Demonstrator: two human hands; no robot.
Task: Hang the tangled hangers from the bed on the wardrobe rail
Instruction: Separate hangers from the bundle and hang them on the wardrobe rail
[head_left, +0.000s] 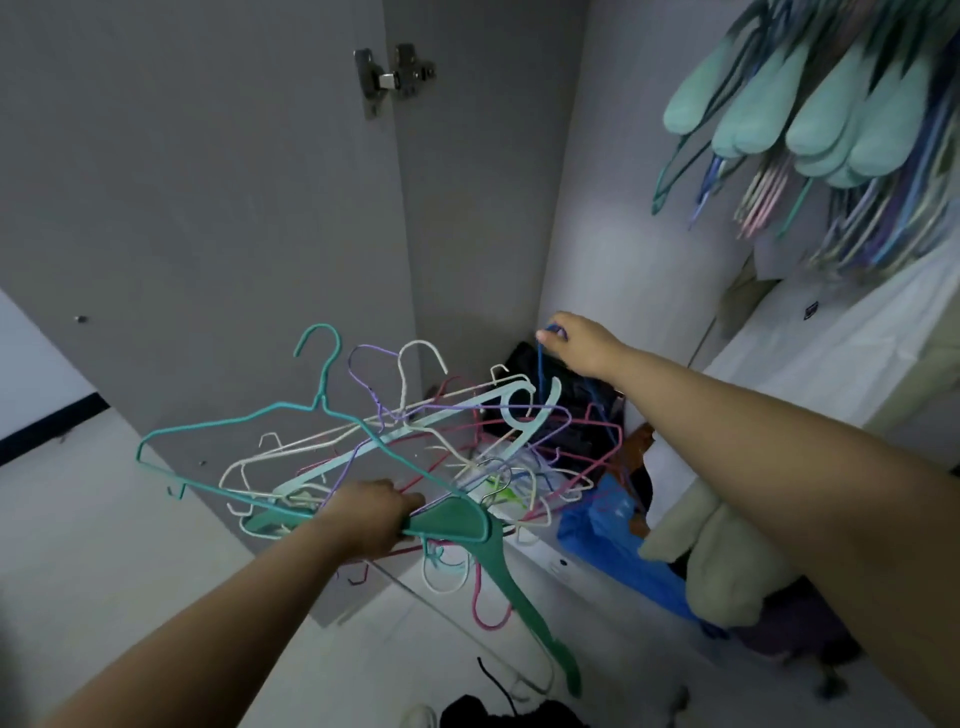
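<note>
Gripping the tangle of hangers (395, 457) by its lower edge, the left hand (363, 519) holds it in the air before the open wardrobe door (208, 208). The right hand (582, 343) pinches the hook of a blue hanger (541, 374) rising from the tangle. More hangers hang in a bunch (810, 135) at upper right.

**Inside and around the open wardrobe**

A grey wardrobe door (197, 218) stands open at left, its metal hinge (392, 73) fixed near the top edge. On the wardrobe floor lie a crumpled blue plastic bag (618, 540), a beige cloth bundle (722, 551) just beside it, and dark clothing (571, 387) further back. A white panel (831, 353) sits at right.
</note>
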